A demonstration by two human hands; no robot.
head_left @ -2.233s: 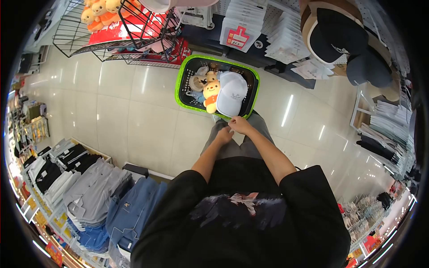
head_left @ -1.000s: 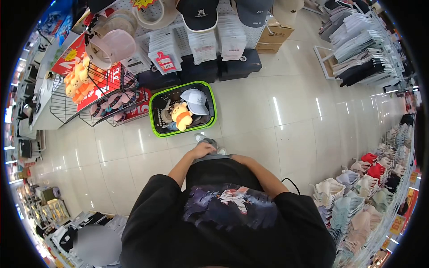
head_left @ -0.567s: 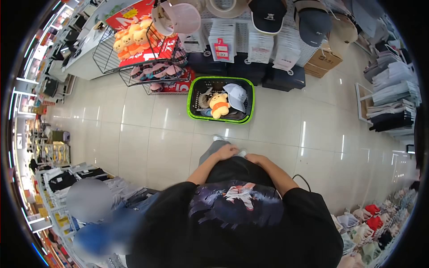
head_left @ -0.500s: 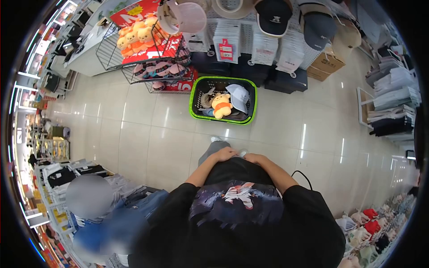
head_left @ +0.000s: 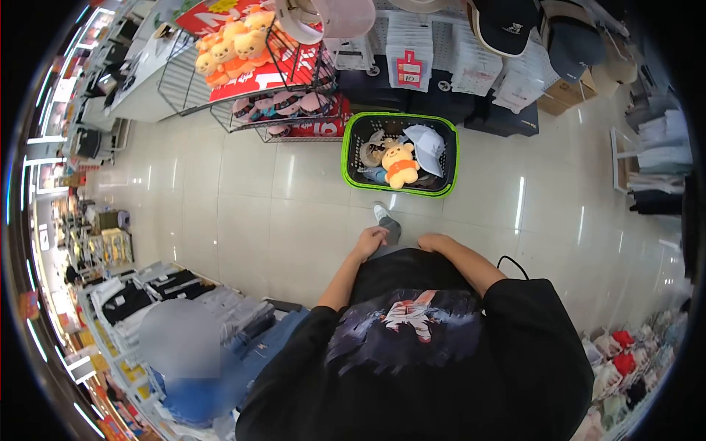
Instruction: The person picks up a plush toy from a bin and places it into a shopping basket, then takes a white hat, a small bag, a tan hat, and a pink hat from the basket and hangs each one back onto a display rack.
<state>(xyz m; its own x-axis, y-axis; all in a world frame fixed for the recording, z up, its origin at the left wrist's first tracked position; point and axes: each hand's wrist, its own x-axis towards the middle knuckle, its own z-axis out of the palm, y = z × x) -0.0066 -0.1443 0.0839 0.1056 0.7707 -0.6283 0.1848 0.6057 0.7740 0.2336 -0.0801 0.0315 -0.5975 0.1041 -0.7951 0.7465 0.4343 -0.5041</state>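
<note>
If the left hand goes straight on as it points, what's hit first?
In the picture, the left hand's line crosses the trouser leg first, then the near rim of the basket. Depth is unclear; it may pass above both.

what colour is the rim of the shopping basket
The basket rim is bright green, clearest in the head view.

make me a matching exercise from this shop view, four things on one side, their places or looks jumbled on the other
Things:
1. basket
2. plush toy in the basket
3. pale cap
4. black cap

Places or looks:
A. in the basket, at the right side of the picture's view of it
B. yellow, with an orange top
C. beyond the basket, with a small light design on its front
D. standing on the floor, with a bright green rim

Right pairs: 1-D, 2-B, 3-A, 4-C
</note>
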